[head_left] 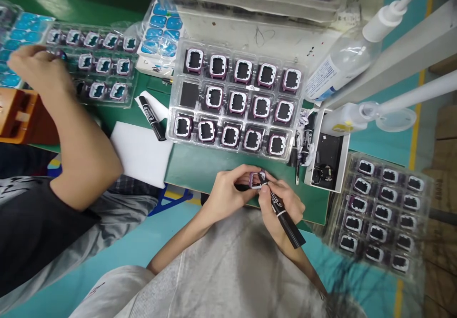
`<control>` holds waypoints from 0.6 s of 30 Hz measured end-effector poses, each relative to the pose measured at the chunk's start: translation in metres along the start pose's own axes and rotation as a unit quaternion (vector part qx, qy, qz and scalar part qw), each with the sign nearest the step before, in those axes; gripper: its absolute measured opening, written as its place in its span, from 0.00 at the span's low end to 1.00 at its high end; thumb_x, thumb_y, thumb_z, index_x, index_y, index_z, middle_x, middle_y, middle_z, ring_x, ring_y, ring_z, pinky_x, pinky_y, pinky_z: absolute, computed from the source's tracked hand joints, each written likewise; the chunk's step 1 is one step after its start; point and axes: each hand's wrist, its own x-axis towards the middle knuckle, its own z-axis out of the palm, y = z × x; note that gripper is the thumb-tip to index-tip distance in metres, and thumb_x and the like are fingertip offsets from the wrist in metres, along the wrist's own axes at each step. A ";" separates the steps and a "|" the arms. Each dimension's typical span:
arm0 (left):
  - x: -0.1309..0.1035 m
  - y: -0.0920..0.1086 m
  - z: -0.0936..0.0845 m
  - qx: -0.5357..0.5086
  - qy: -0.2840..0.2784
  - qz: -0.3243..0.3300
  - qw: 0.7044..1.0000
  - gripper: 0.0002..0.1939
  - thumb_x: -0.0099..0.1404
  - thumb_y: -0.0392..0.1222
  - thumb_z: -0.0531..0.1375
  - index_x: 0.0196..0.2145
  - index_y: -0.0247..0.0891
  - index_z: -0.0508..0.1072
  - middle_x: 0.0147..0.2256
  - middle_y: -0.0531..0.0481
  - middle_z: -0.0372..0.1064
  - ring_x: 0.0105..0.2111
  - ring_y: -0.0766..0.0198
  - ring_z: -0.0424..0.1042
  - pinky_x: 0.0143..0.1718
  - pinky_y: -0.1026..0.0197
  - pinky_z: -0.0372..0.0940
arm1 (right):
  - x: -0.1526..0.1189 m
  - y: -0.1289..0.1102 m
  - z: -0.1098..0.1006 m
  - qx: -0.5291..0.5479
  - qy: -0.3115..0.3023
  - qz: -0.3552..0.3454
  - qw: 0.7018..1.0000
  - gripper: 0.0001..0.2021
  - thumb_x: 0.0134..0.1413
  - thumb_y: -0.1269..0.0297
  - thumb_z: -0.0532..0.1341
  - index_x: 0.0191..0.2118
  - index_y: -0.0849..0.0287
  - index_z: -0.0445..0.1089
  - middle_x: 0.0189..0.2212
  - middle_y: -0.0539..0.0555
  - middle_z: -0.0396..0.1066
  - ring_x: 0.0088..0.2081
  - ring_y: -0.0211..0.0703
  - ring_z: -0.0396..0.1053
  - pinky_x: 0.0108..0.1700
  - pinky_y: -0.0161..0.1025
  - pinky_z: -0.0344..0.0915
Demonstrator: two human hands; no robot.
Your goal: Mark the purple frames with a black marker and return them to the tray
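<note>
My left hand (pixel 226 192) pinches a small purple watch case (pixel 254 180) with a whitish inner frame, held just in front of my body at the table's near edge. In my right hand (pixel 282 203) is a black marker pen (pixel 287 223), its tip end at the case and its thick end pointing down to the right. Fingers partly cover the case and the pen's tip. Beyond my hands lies a clear plastic tray (pixel 233 82) of similar purple cases with white frames; one pocket (pixel 189 94) in its left column holds no case.
Left of the tray lie another marker (pixel 152 118) and a white sheet (pixel 143 151). A small box (pixel 326 154) and clear bottles (pixel 342 56) stand at right. A second filled tray (pixel 382 213) sits lower right. A co-worker's arm (pixel 74 118) reaches over trays at left.
</note>
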 end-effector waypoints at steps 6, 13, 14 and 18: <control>0.002 0.001 -0.005 -0.068 -0.022 -0.041 0.997 0.27 0.62 0.37 0.82 0.57 0.37 0.85 0.46 0.45 0.91 0.45 0.54 0.91 0.55 0.55 0.86 | 0.004 -0.001 -0.003 0.096 0.025 -0.020 0.995 0.14 0.62 0.69 0.70 0.51 0.46 0.79 0.27 0.44 0.83 0.31 0.52 0.87 0.38 0.55 0.93; 0.002 -0.001 -0.007 -0.111 -0.038 -0.044 0.992 0.32 0.59 0.44 0.86 0.58 0.36 0.85 0.47 0.41 0.90 0.45 0.54 0.89 0.53 0.55 0.85 | -0.003 0.002 -0.011 0.106 0.025 0.021 0.994 0.08 0.62 0.67 0.70 0.46 0.48 0.77 0.25 0.45 0.81 0.34 0.57 0.90 0.36 0.55 0.92; 0.001 -0.002 -0.009 -0.114 -0.043 -0.042 0.992 0.33 0.59 0.46 0.86 0.59 0.36 0.85 0.46 0.41 0.89 0.44 0.54 0.88 0.53 0.56 0.85 | -0.006 0.005 -0.012 0.107 0.020 0.038 0.993 0.07 0.62 0.66 0.69 0.44 0.48 0.76 0.25 0.45 0.81 0.36 0.59 0.91 0.36 0.57 0.91; 0.004 0.007 -0.030 -0.050 -0.032 0.022 0.998 0.35 0.59 0.55 0.86 0.58 0.38 0.86 0.43 0.43 0.85 0.36 0.60 0.81 0.41 0.60 0.80 | -0.020 0.013 -0.014 0.106 0.043 0.092 0.989 0.07 0.62 0.63 0.71 0.45 0.45 0.78 0.25 0.44 0.81 0.38 0.64 0.91 0.36 0.62 0.90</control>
